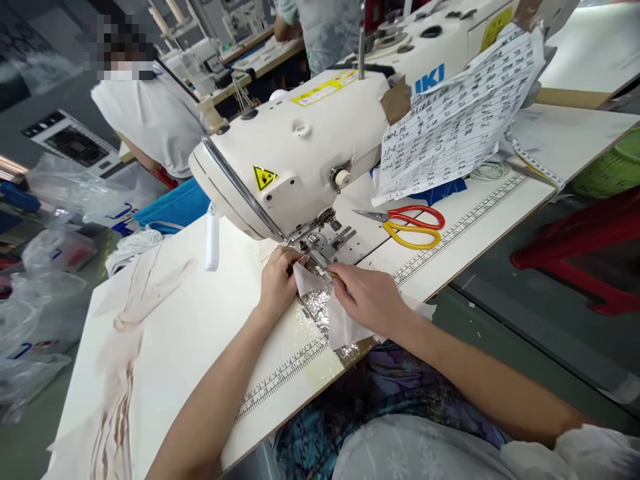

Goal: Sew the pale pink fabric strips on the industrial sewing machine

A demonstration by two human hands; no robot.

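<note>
A white sewing machine stands over the worktable, its needle area close to both hands. My left hand is closed at the left of the presser foot, thumb and fingers pinching the edge of a pale, thin fabric piece. On the right, my right hand is closed too, its fingertips pinched at the fabric near a small metal part in front of the needle. The fabric hangs between the hands over a shiny, foil-like patch on the table. Exactly what lies under the right fingertips is partly hidden.
Scissors with red and yellow handles lie right of the needle. A handwritten sheet hangs from the machine. Pale fabric strips lie at the table's left. A red stool stands at right; a person in white sits beyond.
</note>
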